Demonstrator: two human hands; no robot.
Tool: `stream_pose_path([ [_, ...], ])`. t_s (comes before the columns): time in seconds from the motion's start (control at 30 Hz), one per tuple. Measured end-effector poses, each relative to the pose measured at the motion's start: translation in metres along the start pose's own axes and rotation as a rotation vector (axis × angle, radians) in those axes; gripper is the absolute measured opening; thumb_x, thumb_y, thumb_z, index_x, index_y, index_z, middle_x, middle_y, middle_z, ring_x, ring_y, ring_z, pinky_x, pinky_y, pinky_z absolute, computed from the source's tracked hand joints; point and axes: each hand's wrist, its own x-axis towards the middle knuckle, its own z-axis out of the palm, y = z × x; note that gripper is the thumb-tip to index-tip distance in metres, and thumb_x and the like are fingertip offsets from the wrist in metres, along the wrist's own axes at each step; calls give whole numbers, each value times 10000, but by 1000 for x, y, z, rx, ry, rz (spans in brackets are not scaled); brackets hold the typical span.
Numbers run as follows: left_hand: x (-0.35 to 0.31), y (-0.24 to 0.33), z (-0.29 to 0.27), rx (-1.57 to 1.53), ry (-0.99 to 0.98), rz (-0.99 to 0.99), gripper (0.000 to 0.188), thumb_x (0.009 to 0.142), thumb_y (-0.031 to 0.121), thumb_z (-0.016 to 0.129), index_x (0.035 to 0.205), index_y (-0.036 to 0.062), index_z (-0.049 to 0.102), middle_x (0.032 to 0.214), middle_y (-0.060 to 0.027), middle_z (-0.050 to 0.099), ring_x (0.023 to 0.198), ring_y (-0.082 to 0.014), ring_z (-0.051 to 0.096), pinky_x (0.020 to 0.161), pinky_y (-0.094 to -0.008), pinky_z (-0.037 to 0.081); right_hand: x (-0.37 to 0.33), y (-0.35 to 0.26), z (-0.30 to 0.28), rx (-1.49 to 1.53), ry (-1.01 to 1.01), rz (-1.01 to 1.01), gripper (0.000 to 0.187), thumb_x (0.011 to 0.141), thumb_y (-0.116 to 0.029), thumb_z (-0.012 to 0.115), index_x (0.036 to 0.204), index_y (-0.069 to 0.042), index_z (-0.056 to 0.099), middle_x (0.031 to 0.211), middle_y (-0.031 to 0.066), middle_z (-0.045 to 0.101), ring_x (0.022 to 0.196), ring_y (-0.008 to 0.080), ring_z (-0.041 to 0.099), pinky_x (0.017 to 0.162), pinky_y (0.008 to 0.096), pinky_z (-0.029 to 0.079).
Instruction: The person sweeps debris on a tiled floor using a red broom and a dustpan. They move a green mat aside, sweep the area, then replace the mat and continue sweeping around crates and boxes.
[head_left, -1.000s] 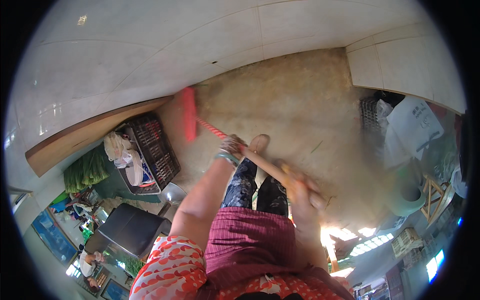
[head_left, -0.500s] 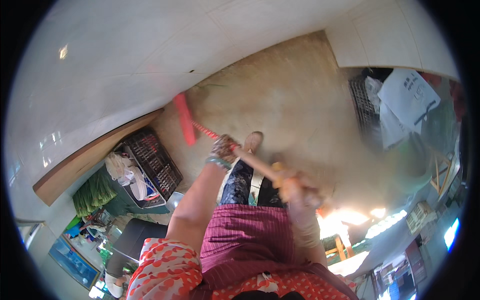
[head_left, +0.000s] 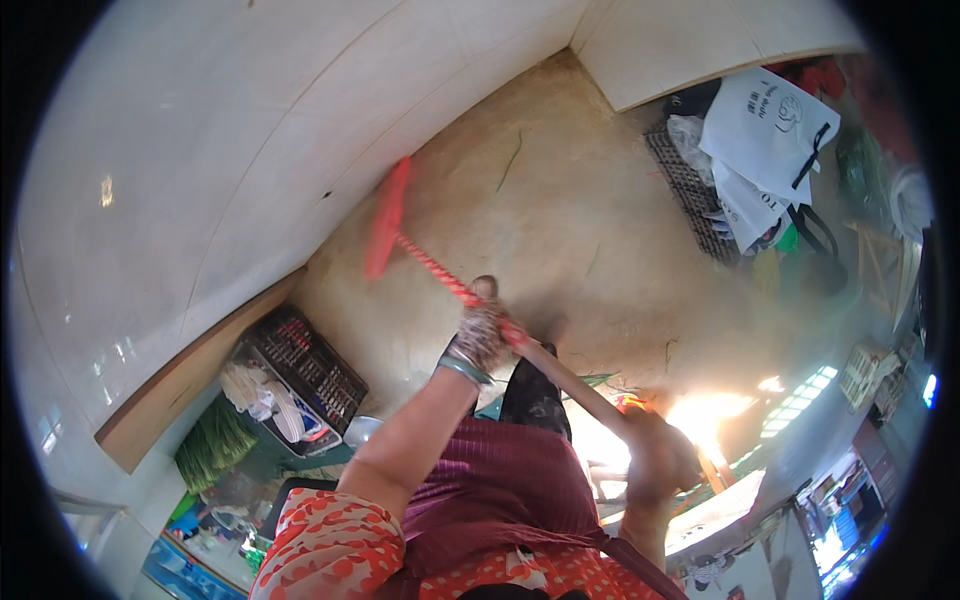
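Observation:
A broom (head_left: 432, 268) slants across in front of me, its blurred red head (head_left: 388, 220) low by the foot of the white wall. The shaft is striped red and white near the head and plain pale brown farther up. My left hand (head_left: 482, 335), in a patterned glove with a green bangle at the wrist, is closed round the middle of the shaft. At its upper end, my right hand (head_left: 660, 455) is closed round the handle, smeared by motion and partly lost in glare. Thin green strands (head_left: 511, 160) lie on the brown floor (head_left: 560, 220).
Left of me, a dark plastic crate (head_left: 310, 355) holding pale cloth stands by a wooden board (head_left: 190, 370) along the wall. Green stalks (head_left: 213, 445) are bundled beside it. At right, another dark crate (head_left: 690, 190) has white bags (head_left: 765, 135) over it. Bright sunlight falls at the lower right.
The broom head has shifted slightly right and up along the wall. My left hand has moved right and down, my right hand right and lower. The view has turned, showing more floor.

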Motion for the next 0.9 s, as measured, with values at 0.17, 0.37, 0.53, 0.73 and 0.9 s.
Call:
stream_pose_path([
  [0.17, 64, -11, 3, -102, -435, -186, 161, 857, 131, 430, 713, 77, 475, 625, -57, 479, 541, -193, 504, 480, -303, 447, 27, 56, -11, 676, 41, 31, 155, 826, -78, 439, 680, -37, 469, 625, 60, 481, 597, 167, 482, 676, 328, 415],
  [0.37, 83, -136, 104, 589, -622, 347, 80, 801, 128, 503, 749, 77, 470, 664, -76, 493, 627, -234, 527, 547, -368, 470, -43, 95, -88, -328, 456, 232, 197, 878, -144, 411, 767, -14, 508, 735, 79, 528, 695, 171, 526, 688, 323, 458],
  [0.53, 19, -131, 137, 1252, -703, 475, 65, 810, 127, 518, 837, 73, 493, 707, -72, 517, 670, -215, 545, 582, -337, 482, -79, 96, -106, 241, 776, 158, 165, 873, -172, 419, 804, -62, 521, 688, 56, 525, 654, 163, 524, 645, 324, 459],
  [0.73, 145, -63, 213, 2478, -690, 1118, 253, 662, 294, 633, 816, 109, 557, 753, -49, 562, 704, -197, 570, 619, -311, 481, -28, 149, -49, 569, 602, 254, 109, 843, 14, 448, 902, 14, 540, 833, 82, 570, 750, 203, 543, 651, 295, 437],
  [0.9, 123, -149, 207, 3054, -654, 724, 517, 597, 464, 668, 943, 84, 617, 1017, -83, 597, 946, -233, 585, 782, -342, 491, -77, 172, -87, -543, 390, 373, 127, 840, 5, 456, 917, -20, 554, 849, 117, 572, 735, 246, 539, 666, 341, 433],
])
